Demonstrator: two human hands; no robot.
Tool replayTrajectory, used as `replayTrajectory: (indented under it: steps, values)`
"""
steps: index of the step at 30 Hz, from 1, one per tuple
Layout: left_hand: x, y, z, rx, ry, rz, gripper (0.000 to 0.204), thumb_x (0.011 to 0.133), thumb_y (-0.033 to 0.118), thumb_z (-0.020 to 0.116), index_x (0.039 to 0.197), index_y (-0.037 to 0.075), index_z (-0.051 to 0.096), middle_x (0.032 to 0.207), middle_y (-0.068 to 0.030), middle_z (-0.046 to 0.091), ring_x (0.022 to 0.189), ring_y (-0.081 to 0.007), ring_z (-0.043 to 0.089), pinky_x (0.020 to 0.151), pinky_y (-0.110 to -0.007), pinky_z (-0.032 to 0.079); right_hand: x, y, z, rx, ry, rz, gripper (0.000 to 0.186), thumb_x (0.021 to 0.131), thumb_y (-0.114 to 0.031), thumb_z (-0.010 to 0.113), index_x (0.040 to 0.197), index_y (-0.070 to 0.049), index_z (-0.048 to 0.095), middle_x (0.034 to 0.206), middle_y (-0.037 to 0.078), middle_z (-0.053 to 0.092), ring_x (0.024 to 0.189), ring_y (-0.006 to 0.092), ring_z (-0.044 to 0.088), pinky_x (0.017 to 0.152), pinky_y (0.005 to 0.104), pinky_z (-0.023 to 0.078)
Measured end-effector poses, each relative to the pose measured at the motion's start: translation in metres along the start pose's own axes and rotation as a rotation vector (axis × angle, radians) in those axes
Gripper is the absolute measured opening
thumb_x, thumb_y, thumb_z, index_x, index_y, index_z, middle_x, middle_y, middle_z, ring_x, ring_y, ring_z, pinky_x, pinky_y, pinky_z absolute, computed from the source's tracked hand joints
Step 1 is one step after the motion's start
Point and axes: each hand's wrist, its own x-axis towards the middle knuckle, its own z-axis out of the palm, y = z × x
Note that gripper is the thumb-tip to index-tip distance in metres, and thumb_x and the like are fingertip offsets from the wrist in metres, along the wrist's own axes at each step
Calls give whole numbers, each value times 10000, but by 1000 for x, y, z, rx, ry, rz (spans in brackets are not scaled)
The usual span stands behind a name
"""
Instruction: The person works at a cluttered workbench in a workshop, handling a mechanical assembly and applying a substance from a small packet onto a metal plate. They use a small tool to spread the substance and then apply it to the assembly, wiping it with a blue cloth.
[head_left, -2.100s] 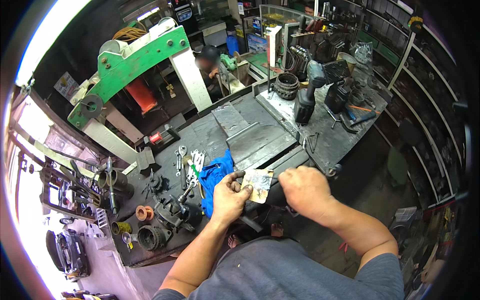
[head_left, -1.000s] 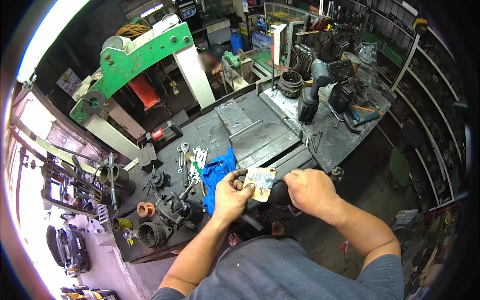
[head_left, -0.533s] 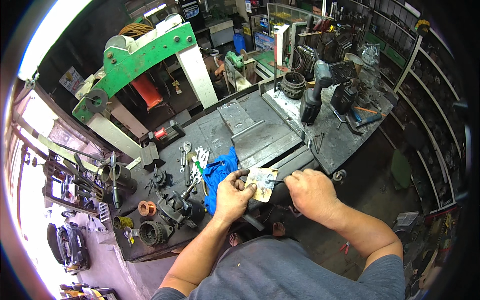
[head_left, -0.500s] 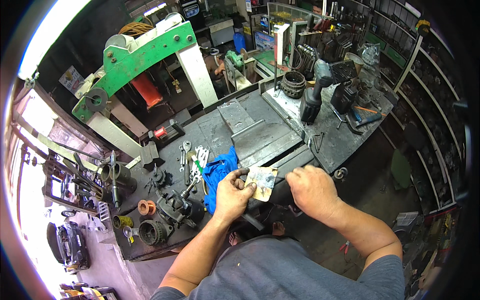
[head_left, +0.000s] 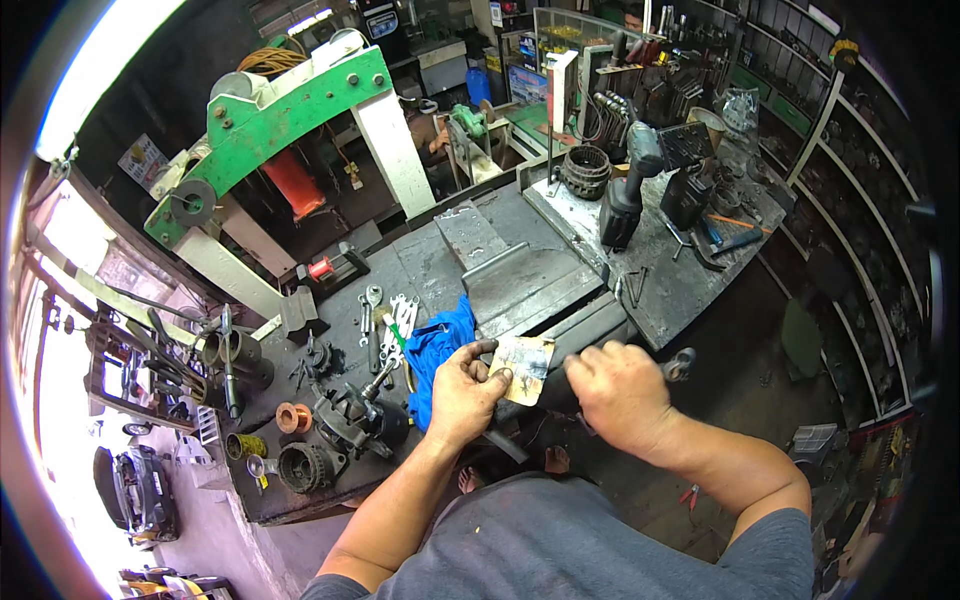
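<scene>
Left hand [head_left: 462, 392]: pinching one worn sandpaper sheet [head_left: 524, 367] at its edge, just above the workbench [head_left: 440, 265] front. Right hand [head_left: 618, 392]: closing into a fist beside the sheet; contents hidden. Risk: the thin sheet is likely tearing or slipping under a one-sided grip. Nearby: one blue rag [head_left: 438, 350], several wrenches [head_left: 385, 322].

Grey short-sleeved T-shirt, bare forearms, bare hands

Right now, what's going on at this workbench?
A person stands at a cluttered metal workbench. The left hand pinches a small worn, tan sheet, maybe sandpaper, above the bench's near edge. The right hand is closed beside it; what it grips is hidden. A blue rag, wrenches and dark motor parts lie left of the hands.
</scene>
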Motion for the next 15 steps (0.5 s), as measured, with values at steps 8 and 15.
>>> replayTrajectory:
  steps: [8, 15]
  values:
    - [-1, 0, -1, 3, -4, -6, 517, 961, 1, 840, 1431, -123, 664, 759, 86, 541, 677, -23, 471, 621, -239, 406, 2, 5, -7, 148, -152, 103, 92, 966, -138, 701, 996, -58, 732, 927, 131, 742, 831, 343, 780, 749, 473, 639]
    - [1, -3, -1, 11, 3, 13, 514, 953, 9, 849, 1420, -120, 677, 749, 87, 522, 669, -21, 451, 609, -244, 394, 6, 5, -8, 196, -168, 129, 80, 972, -125, 687, 950, -52, 710, 942, 145, 751, 859, 365, 795, 791, 482, 656]
